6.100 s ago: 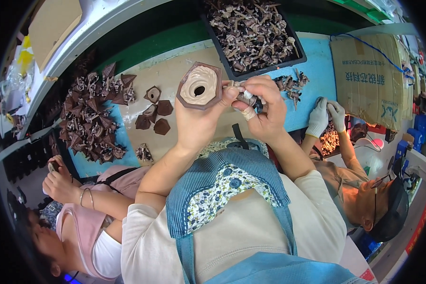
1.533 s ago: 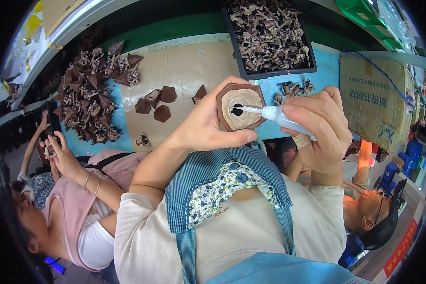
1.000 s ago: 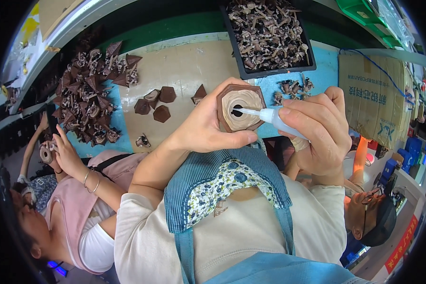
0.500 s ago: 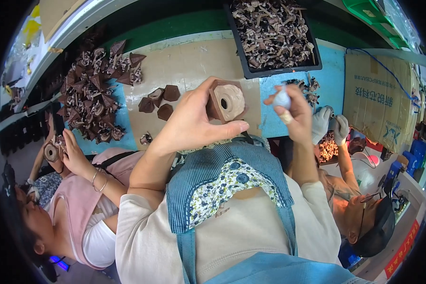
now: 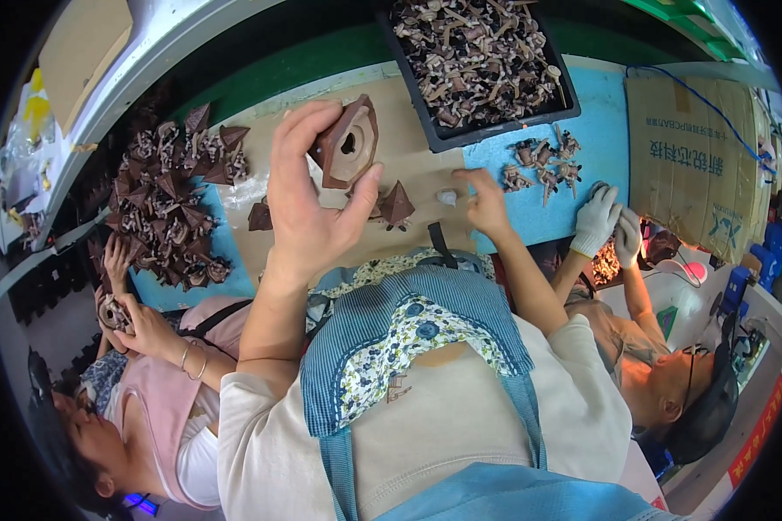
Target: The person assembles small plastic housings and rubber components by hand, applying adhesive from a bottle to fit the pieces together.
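My left hand [image 5: 308, 204] is raised over the table, its thumb and fingers closed around the rim of a brown hexagonal piece [image 5: 364, 161]. The piece is tilted, so its pale hollow side and dark centre hole show. Right of it, a small whitish squeeze bulb [image 5: 447, 197] rests on the tan work surface [image 5: 304, 100]. My right hand [image 5: 487, 204] is beside the bulb, apart from it, with the index finger stretched out and nothing visible in the grasp. Behind my left hand lie a brown pointed piece [image 5: 397, 206] and another brown piece [image 5: 259, 216], partly hidden.
A black tray [image 5: 495, 132] heaped with small figure parts stands at the back. Several small figures [image 5: 547, 163] lie on the blue mat at right, by a cardboard box [image 5: 682, 165]. Brown pieces [image 5: 165, 200] are piled left. Co-workers sit on both sides; the right one wears gloves.
My right hand has set the squeeze bulb down on the table and let go. My left hand has moved up and left, tilting the brown piece. A pointed brown piece now shows near the middle.
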The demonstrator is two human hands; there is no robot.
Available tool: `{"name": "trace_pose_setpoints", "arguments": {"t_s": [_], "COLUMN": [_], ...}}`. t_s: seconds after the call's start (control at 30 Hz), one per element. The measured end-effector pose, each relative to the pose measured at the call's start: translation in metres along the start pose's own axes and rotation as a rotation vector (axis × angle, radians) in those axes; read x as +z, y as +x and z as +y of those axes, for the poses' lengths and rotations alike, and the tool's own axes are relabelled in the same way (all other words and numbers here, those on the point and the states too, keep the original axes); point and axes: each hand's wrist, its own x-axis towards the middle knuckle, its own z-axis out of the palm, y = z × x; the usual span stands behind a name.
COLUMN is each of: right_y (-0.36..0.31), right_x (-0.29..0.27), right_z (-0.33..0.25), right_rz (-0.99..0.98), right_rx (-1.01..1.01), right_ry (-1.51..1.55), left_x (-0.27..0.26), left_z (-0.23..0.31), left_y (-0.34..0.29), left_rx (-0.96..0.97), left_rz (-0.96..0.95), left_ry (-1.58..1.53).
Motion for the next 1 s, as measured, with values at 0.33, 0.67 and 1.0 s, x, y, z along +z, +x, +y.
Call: {"name": "trace_pose_setpoints", "arguments": {"t_s": [0.33, 0.67, 1.0], "right_y": [0.145, 0.161, 0.11], "right_x": [-0.014, 0.011, -0.047], "right_z": [-0.009, -0.001, -0.065], "right_rz": [0.144, 0.148, 0.285], "right_rx": [0.169, 0.537, 0.197], "right_ry": [-0.675, -0.491, 0.679], "left_x": [0.037, 0.039, 0.01], "left_z": [-0.022, -0.02, -0.002], "left_y": [0.011, 0.017, -0.008], "left_rx": [0.166, 0.3, -0.233], "left_rz": [0.381, 0.611, 0.144], "left_ry": [-0.214, -0.224, -0.859]}}
